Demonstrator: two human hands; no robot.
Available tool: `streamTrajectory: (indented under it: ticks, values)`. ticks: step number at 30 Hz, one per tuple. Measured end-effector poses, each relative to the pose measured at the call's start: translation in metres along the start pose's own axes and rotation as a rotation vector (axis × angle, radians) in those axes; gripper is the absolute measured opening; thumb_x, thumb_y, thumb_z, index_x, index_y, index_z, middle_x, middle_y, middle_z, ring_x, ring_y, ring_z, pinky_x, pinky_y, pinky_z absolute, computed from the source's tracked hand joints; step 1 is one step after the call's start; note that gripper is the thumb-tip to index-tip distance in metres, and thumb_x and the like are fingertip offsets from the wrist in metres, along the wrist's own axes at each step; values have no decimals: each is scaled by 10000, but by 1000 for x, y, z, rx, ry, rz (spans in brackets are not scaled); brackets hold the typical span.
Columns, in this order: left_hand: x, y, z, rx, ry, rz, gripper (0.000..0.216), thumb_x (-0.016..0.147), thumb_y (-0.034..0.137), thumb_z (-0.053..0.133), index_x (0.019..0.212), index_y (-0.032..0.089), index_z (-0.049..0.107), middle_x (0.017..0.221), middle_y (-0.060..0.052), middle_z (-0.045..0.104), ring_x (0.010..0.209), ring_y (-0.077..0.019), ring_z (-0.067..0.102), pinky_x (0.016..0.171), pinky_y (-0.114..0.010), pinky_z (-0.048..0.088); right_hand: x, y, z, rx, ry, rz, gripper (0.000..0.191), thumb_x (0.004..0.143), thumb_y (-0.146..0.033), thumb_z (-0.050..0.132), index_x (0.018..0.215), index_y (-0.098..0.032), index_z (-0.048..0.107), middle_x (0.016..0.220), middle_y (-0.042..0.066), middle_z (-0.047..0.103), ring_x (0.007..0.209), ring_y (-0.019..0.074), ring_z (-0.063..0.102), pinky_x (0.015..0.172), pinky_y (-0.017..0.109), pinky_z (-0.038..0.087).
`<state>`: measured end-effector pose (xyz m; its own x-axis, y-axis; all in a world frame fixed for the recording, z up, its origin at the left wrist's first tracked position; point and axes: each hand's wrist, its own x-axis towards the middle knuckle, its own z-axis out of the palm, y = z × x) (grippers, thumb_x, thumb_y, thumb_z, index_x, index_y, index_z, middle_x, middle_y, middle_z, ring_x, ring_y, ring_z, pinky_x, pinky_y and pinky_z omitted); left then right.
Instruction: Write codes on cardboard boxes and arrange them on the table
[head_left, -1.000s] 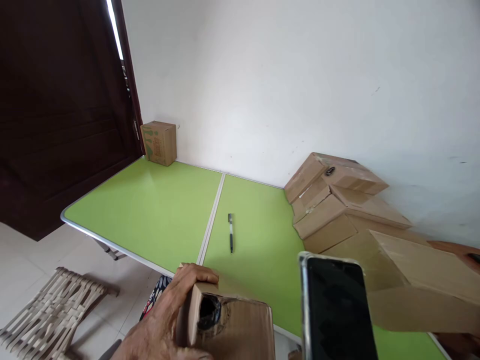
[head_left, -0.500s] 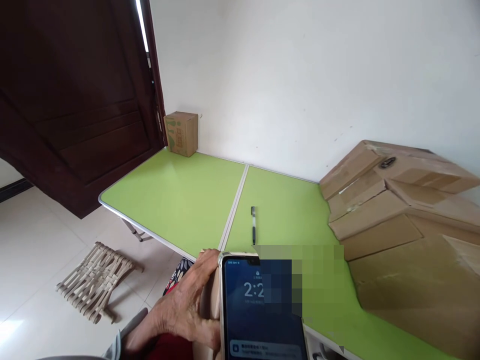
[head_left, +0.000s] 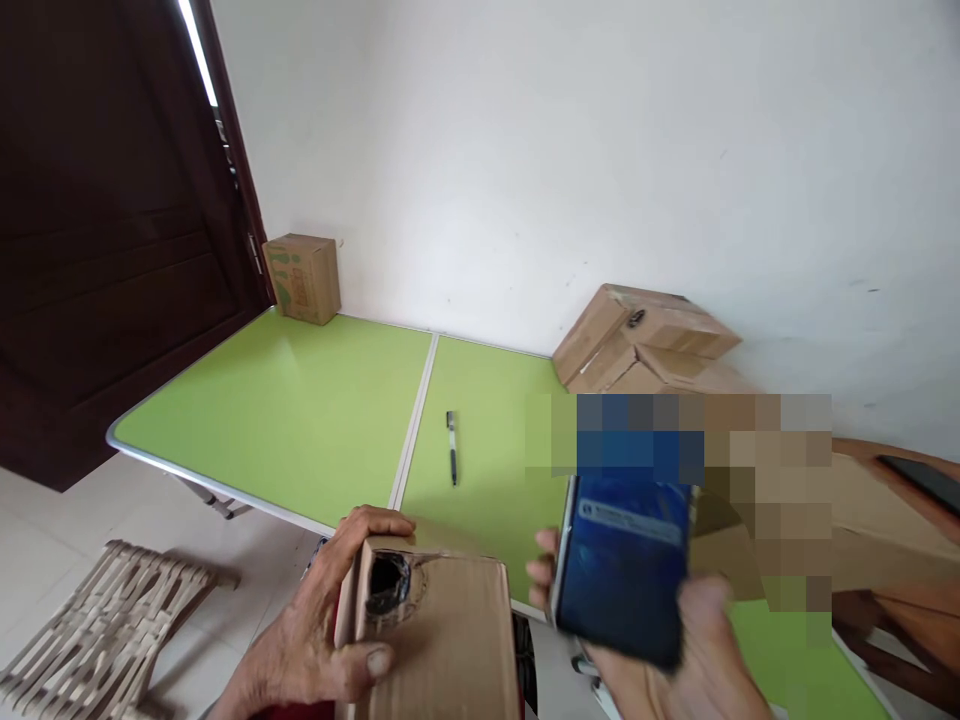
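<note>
- The brown cardboard box with a torn dark hole (head_left: 435, 630) sits at the near edge of the green folding table (head_left: 300, 420), gripped by the left hand (head_left: 315, 640).
- The right hand (head_left: 675, 660) holds a lit blue-screened smartphone (head_left: 622, 570), tilted, just beside the box.
- A black pen (head_left: 451, 462) lies farther back; stacked flat cardboard boxes (head_left: 645, 340) rest against the wall.

Count of items on and about 1 green tabletop (head_left: 300, 410).
Grips, 2: left grip (head_left: 300, 650), lower centre; right grip (head_left: 675, 670), lower right. One phone (head_left: 622, 570), lower right. One pen (head_left: 451, 447), centre. Loose cardboard boxes, 2: holed box (head_left: 442, 640), lower centre; printed box (head_left: 301, 277), upper left. Among the piled boxes (head_left: 645, 335), right of centre, at least 3 show; the rest is blurred. One woven stool (head_left: 90, 620), lower left. One door (head_left: 97, 250), left.
</note>
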<state>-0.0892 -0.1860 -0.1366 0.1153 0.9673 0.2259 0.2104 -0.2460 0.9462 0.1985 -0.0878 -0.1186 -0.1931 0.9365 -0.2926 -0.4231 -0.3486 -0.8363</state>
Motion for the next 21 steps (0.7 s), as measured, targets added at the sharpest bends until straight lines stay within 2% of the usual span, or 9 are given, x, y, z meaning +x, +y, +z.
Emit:
streamTrajectory:
  ticks: [1,3,5,7,9,15,21]
  values:
    - [-2,-3,-1,8,-8,-18,803,891,762,648,1533,305,492,1492,-133,522,1345,-388,567,1134,-497,491,17,-3,-1,13,87,-40,659,753,-837,785,1092,-274,834,1053,129,854,928,367,824,806,517,681]
    - [-7,-8,-3,25,-9,-55,808,894,769,638,1555,336,466,1542,-117,493,1398,-399,530,1161,-504,474,56,-1,-6,-63,176,-108,673,673,-763,899,1069,-224,821,981,121,851,924,349,818,803,464,669]
    - [-11,-11,-3,25,4,-95,810,895,786,625,1564,366,446,1579,-100,471,1428,-405,511,1181,-512,462,94,9,-15,-168,201,-96,670,607,-770,911,929,-192,803,895,119,836,962,359,807,819,448,663]
    - [-14,-10,-2,8,21,-130,815,892,808,612,1567,387,433,1602,-86,456,1443,-405,506,1195,-514,455,126,22,-25,-218,214,-66,603,616,-736,892,812,-179,767,825,131,814,990,376,798,820,450,660]
    - [-16,-9,-1,-5,25,-150,829,879,819,622,1563,388,437,1604,-82,460,1447,-407,507,1211,-517,443,149,33,-32,-241,240,-48,525,662,-673,859,781,-175,745,772,129,794,981,378,797,798,448,660]
    - [-17,-6,1,-21,64,-180,867,875,817,633,1585,355,446,1662,-98,408,1525,-455,416,1252,-535,410,181,51,-43,-346,308,-36,411,832,-564,712,889,-159,755,768,109,783,874,319,796,684,382,639]
    - [-18,-11,-1,-37,40,-135,877,870,812,641,1590,344,464,1652,-109,434,1529,-452,432,1230,-524,451,189,51,-47,-597,322,-72,401,867,-528,658,883,-137,748,700,109,746,568,263,702,492,345,523]
